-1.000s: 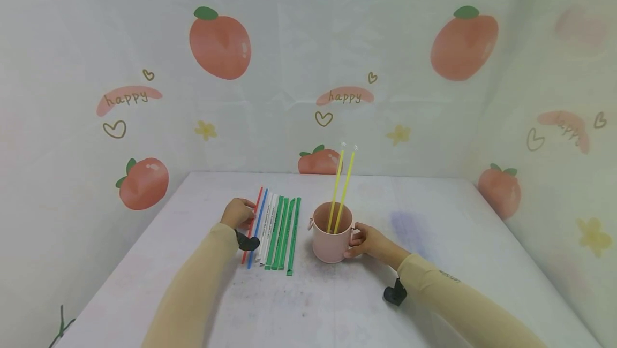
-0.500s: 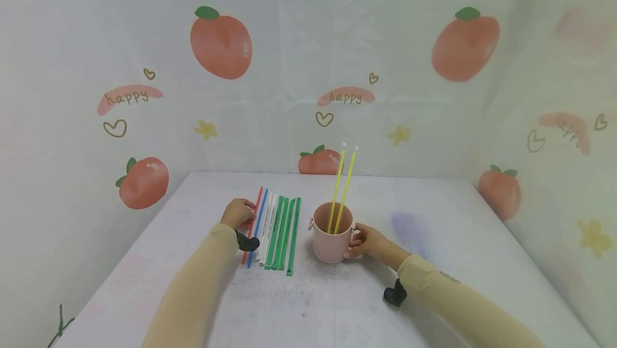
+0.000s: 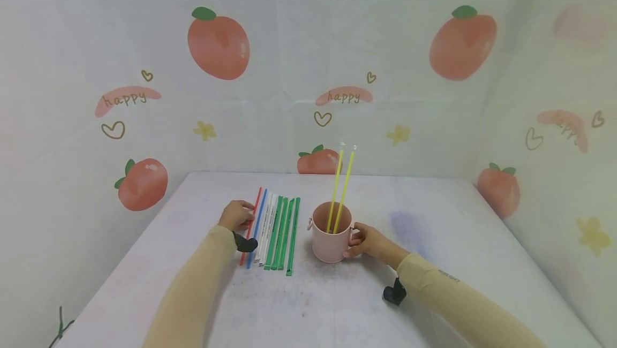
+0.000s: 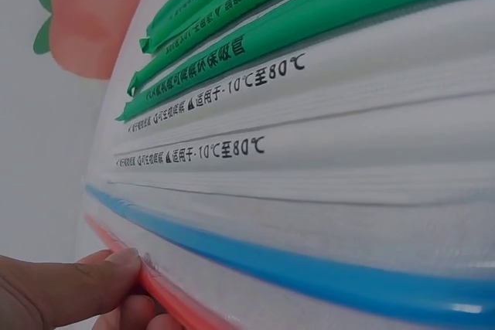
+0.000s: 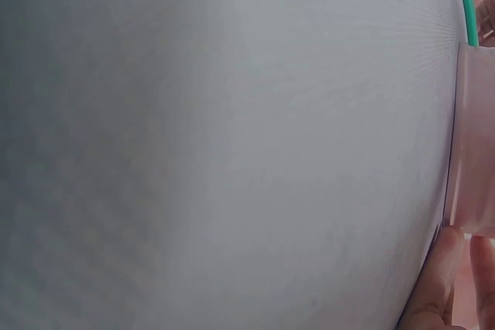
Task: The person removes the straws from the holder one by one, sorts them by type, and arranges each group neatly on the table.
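My left hand (image 3: 236,215) pinches a red straw (image 3: 261,197) between thumb and fingers. In the left wrist view the thumb presses on the red straw (image 4: 174,299), which has a clear wrapper. Just right of it lies a blue straw (image 4: 286,264), parallel to it. My right hand (image 3: 368,241) grips the right side of an upright pink cup (image 3: 329,249) at its handle. Two yellow straws (image 3: 344,187) stand in the cup, leaning slightly right. The right wrist view shows only fingertips near the base of the cup (image 5: 476,144).
Beside the blue straw lie white-wrapped straws (image 3: 266,227), then several green-wrapped straws (image 3: 293,235), in a row left of the cup. All rest on a white table (image 3: 308,310). A printed cloth wall (image 3: 279,69) stands behind and at the sides.
My left hand and the red straw have shifted very slightly toward me. The right hand and the cup hold their place.
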### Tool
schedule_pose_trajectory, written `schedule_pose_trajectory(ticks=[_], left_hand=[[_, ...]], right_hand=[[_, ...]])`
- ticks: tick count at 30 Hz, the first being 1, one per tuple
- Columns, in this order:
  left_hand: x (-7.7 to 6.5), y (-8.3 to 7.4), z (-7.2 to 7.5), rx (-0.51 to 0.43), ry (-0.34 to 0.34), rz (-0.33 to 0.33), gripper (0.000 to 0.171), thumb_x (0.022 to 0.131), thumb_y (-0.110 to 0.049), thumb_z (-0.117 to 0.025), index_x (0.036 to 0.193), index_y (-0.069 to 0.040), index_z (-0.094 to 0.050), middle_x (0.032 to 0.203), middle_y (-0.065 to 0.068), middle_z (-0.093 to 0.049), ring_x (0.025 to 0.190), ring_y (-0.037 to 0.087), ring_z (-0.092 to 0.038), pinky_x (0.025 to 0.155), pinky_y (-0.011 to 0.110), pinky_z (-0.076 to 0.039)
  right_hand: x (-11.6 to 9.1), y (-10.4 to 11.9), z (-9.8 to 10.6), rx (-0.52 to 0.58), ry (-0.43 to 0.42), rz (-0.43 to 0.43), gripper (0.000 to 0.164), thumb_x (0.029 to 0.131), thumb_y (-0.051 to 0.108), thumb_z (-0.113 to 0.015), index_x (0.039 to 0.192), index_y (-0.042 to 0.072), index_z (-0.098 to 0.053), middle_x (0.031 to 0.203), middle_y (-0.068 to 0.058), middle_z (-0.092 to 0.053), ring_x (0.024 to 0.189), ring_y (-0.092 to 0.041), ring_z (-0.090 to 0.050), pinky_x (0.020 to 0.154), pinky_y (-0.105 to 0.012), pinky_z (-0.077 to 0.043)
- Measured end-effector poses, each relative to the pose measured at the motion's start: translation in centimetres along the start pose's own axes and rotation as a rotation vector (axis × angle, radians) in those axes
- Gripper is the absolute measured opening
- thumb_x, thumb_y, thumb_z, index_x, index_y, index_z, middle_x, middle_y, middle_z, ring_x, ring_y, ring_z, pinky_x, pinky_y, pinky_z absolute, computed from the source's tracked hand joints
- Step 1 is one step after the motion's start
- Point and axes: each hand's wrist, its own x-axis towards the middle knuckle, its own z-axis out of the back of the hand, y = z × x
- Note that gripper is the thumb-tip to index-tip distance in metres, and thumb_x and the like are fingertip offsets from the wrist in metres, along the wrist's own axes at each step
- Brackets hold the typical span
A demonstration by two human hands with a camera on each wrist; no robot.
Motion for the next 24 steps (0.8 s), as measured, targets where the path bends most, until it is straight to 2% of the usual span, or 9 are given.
schedule_pose_trajectory(ticks=[12, 24], left_hand=[[0.31, 0.56, 0.25, -0.069, 0.018, 0.021, 0.041, 0.088, -0.003, -0.067, 0.128, -0.002, -0.059, 0.081, 0.006, -0.06, 0.055, 0.009, -0.054, 0.052, 0.018, -0.051], [0.62, 1.0, 0.5, -0.115, 0.037, 0.045, 0.041, 0.088, -0.005, -0.067, 0.129, -0.003, -0.059, 0.071, 0.002, -0.054, 0.056, 0.008, -0.052, 0.053, 0.016, -0.052]], right_hand=[[0.14, -0.05, 0.01, 0.015, 0.018, 0.017, 0.093, 0.076, -0.001, -0.08, 0.148, -0.01, -0.022, 0.117, -0.018, -0.056, 0.098, -0.019, -0.058, 0.091, -0.032, -0.051], [0.16, -0.11, -0.08, 0.007, -0.003, -0.005, 0.09, 0.076, 0.0, -0.08, 0.147, -0.008, -0.026, 0.112, -0.014, -0.057, 0.096, -0.018, -0.055, 0.09, -0.03, -0.05]])
